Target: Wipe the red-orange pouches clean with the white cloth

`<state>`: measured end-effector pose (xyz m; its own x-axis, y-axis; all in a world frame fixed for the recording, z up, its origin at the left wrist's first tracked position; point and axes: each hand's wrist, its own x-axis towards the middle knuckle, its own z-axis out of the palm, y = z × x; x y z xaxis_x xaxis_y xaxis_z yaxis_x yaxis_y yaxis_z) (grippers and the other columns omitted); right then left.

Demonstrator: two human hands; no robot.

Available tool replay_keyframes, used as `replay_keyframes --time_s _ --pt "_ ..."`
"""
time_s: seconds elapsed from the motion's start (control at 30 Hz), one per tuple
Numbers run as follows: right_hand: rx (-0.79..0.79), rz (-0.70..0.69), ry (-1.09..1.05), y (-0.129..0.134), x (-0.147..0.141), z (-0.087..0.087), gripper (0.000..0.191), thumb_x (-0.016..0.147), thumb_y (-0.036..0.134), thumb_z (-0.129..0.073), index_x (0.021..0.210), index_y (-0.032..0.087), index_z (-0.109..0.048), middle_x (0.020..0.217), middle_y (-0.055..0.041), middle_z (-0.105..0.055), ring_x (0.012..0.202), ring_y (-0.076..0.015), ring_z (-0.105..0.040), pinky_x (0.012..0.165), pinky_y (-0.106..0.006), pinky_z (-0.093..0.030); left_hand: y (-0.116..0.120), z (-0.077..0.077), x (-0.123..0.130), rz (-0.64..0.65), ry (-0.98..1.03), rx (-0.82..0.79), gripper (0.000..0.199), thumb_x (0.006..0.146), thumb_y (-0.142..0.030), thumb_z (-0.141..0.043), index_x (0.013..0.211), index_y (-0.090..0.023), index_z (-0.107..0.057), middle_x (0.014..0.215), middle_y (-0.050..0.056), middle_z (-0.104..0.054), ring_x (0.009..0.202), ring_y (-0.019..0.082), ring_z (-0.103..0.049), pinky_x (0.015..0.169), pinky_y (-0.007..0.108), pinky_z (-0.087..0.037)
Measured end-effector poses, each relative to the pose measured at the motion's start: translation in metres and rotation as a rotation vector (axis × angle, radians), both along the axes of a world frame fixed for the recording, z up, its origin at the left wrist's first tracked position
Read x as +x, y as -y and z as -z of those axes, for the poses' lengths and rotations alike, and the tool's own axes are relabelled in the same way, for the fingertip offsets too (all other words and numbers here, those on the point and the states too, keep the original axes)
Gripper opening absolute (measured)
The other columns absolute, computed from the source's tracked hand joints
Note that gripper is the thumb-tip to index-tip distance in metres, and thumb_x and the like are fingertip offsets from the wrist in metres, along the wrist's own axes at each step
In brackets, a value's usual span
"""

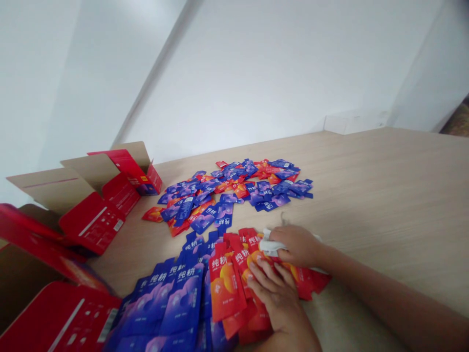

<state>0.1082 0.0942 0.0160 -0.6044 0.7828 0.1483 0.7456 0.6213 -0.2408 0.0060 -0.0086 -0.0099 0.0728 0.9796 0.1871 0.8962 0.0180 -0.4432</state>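
Observation:
My left hand (276, 293) lies with fingers stretched out on a spread of red-orange pouches (223, 283) printed with orange fruit. Just beyond it, my right hand (298, 244) is closed around a crumpled white cloth or tissue (271, 244), against the upper right of the same pouches. Blue-purple pouches (179, 298) overlap in rows directly to the left of the red ones. Part of the red pouches is hidden beneath both hands.
Mixed blue and red pouches (234, 183) lie in a loose heap farther back on the wooden table (366, 195). Several opened red cartons (97, 220) with raised flaps stand along the left. A white box (351, 122) sits at the back right by the wall.

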Motion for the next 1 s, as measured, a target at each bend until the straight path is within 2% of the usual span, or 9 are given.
replay_keyframes --time_s 0.1,0.2,0.37,0.47,0.53,0.67,0.8,0.9,1.0 --pt "0.007 0.151 0.008 -0.011 0.005 0.008 0.023 0.080 0.025 -0.048 0.100 0.018 -0.058 0.095 -0.0070 -0.063 0.083 -0.0206 -0.056 0.072 -0.029 -0.036 -0.001 0.001 0.000 -0.012 -0.001 0.009 0.034 0.086 -0.014 -0.050 0.113 -0.029 -0.065 0.125 0.020 -0.057 0.115 0.040 -0.050 0.090 0.065 -0.039" --pt "0.031 0.247 -0.019 -0.017 0.014 0.006 0.023 0.079 0.024 -0.049 0.100 0.019 -0.058 0.094 -0.0064 -0.063 0.083 -0.0199 -0.056 0.072 -0.028 -0.036 -0.001 0.003 0.000 -0.017 0.009 0.015 0.034 0.085 -0.014 -0.051 0.112 -0.028 -0.065 0.126 0.019 -0.057 0.115 0.040 -0.049 0.090 0.065 -0.039" --pt "0.121 0.196 -0.103 -0.002 0.009 -0.009 0.027 0.074 0.018 -0.050 0.100 0.018 -0.058 0.093 -0.0056 -0.062 0.084 -0.0198 -0.055 0.075 -0.028 -0.036 -0.001 0.003 -0.001 -0.001 0.021 0.008 0.035 0.086 -0.014 -0.050 0.114 -0.028 -0.065 0.127 0.019 -0.056 0.115 0.041 -0.048 0.090 0.066 -0.039" --pt "0.067 0.079 -0.016 0.008 -0.002 -0.011 0.021 0.073 0.021 -0.053 0.093 0.019 -0.058 0.090 -0.0054 -0.062 0.081 -0.0205 -0.055 0.072 -0.029 -0.036 0.000 0.001 -0.001 -0.006 0.018 -0.010 0.036 0.086 -0.013 -0.049 0.114 -0.029 -0.065 0.128 0.019 -0.055 0.116 0.041 -0.048 0.091 0.066 -0.038" --pt "0.027 0.059 0.034 0.008 -0.006 -0.007 0.019 0.074 0.022 -0.052 0.092 0.019 -0.058 0.091 -0.0060 -0.063 0.081 -0.0206 -0.056 0.071 -0.029 -0.035 -0.001 -0.001 0.000 -0.012 0.019 -0.014 0.036 0.086 -0.013 -0.048 0.113 -0.029 -0.065 0.127 0.018 -0.056 0.116 0.041 -0.048 0.091 0.066 -0.038" --pt "0.015 0.206 0.019 -0.006 0.002 0.004 0.022 0.080 0.025 -0.048 0.100 0.018 -0.057 0.094 -0.0073 -0.063 0.083 -0.0206 -0.057 0.071 -0.029 -0.035 -0.001 -0.001 -0.001 -0.011 0.019 -0.013 0.036 0.087 -0.013 -0.047 0.114 -0.028 -0.065 0.126 0.019 -0.057 0.116 0.040 -0.048 0.092 0.065 -0.038" --pt "0.055 0.317 -0.036 -0.014 0.014 -0.002 0.021 0.080 0.024 -0.048 0.098 0.019 -0.057 0.093 -0.0057 -0.063 0.081 -0.0196 -0.056 0.069 -0.028 -0.034 0.000 -0.002 -0.001 -0.009 0.017 -0.025 0.036 0.087 -0.013 -0.047 0.115 -0.027 -0.064 0.127 0.019 -0.056 0.117 0.041 -0.048 0.092 0.065 -0.038" --pt "0.089 0.264 -0.077 -0.006 0.011 -0.015 0.021 0.077 0.021 -0.049 0.097 0.019 -0.056 0.092 -0.0041 -0.063 0.081 -0.0191 -0.055 0.069 -0.028 -0.034 0.000 -0.002 -0.001 -0.009 0.023 -0.041 0.037 0.087 -0.013 -0.047 0.116 -0.027 -0.063 0.128 0.020 -0.055 0.118 0.041 -0.046 0.092 0.066 -0.037" --pt "0.032 0.094 -0.009 0.006 0.000 -0.018 0.021 0.076 0.025 -0.053 0.095 0.020 -0.058 0.090 -0.0042 -0.063 0.080 -0.0198 -0.056 0.068 -0.028 -0.034 0.000 -0.003 -0.001 -0.009 0.022 -0.050 0.037 0.087 -0.013 -0.047 0.117 -0.028 -0.063 0.130 0.019 -0.054 0.118 0.041 -0.045 0.092 0.066 -0.036"
